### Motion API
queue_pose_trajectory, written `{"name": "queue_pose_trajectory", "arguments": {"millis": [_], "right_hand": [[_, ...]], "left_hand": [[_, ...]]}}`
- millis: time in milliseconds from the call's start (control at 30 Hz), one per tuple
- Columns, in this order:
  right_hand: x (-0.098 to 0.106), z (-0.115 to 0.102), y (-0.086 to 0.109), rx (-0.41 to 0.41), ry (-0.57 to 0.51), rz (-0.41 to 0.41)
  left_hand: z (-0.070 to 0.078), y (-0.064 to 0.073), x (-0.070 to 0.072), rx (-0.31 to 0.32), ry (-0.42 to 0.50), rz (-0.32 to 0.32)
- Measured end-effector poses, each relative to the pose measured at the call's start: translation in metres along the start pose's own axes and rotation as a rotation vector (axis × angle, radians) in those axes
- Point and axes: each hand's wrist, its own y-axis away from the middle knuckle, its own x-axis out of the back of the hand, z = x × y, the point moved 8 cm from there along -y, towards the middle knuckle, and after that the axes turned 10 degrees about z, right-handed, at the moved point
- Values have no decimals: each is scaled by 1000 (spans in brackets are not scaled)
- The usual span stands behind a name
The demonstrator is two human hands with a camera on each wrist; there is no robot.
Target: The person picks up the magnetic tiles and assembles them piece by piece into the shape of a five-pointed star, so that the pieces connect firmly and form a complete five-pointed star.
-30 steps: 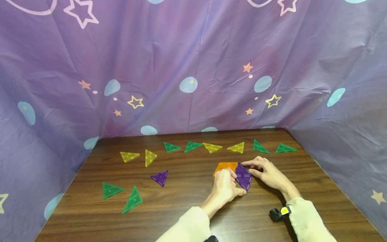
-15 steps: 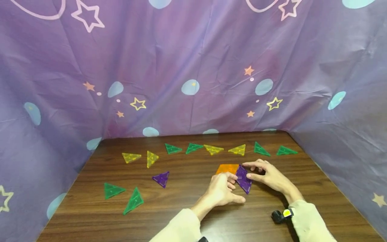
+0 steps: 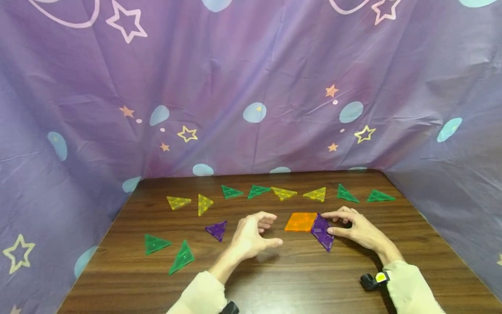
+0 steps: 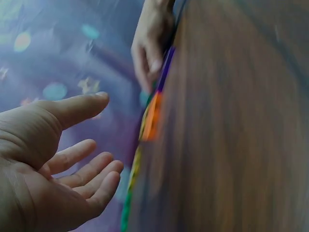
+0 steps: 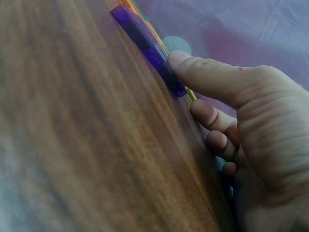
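Flat on the table, an orange translucent magnetic tile piece point(image 3: 301, 222) lies edge to edge with a purple one point(image 3: 321, 233). My right hand point(image 3: 358, 229) pinches the purple piece at its right side, the thumb on its right corner and the index finger at its top corner. In the right wrist view, the thumb rests against the purple tile point(image 5: 149, 53). My left hand point(image 3: 251, 235) hovers left of the orange piece, holding nothing, its fingers and thumb spread apart. The left wrist view shows that palm point(image 4: 53, 164) well away from the orange tile point(image 4: 153, 118).
A single purple triangle point(image 3: 217, 230) lies left of my left hand. Two green triangles point(image 3: 156, 244) are at the front left. Several yellow point(image 3: 314, 194) and green triangles point(image 3: 346, 193) form a row along the back. A patterned purple cloth point(image 3: 235, 87) rises behind the table.
My left hand has let go of the joined tiles and moved left, uncovering the orange piece. My right hand stays at the purple piece, its thumb shifted farther onto it.
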Motion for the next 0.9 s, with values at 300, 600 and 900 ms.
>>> {"name": "queue_pose_trajectory", "arguments": {"millis": [300, 600, 900], "right_hand": [[1, -1, 0, -11, 59, 5], [2, -2, 1, -14, 63, 5], [0, -2, -1, -15, 34, 0]], "left_hand": [[-61, 8, 102, 150, -249, 213], [-114, 14, 112, 283, -405, 262], [-128, 10, 108, 248, -379, 239]]}}
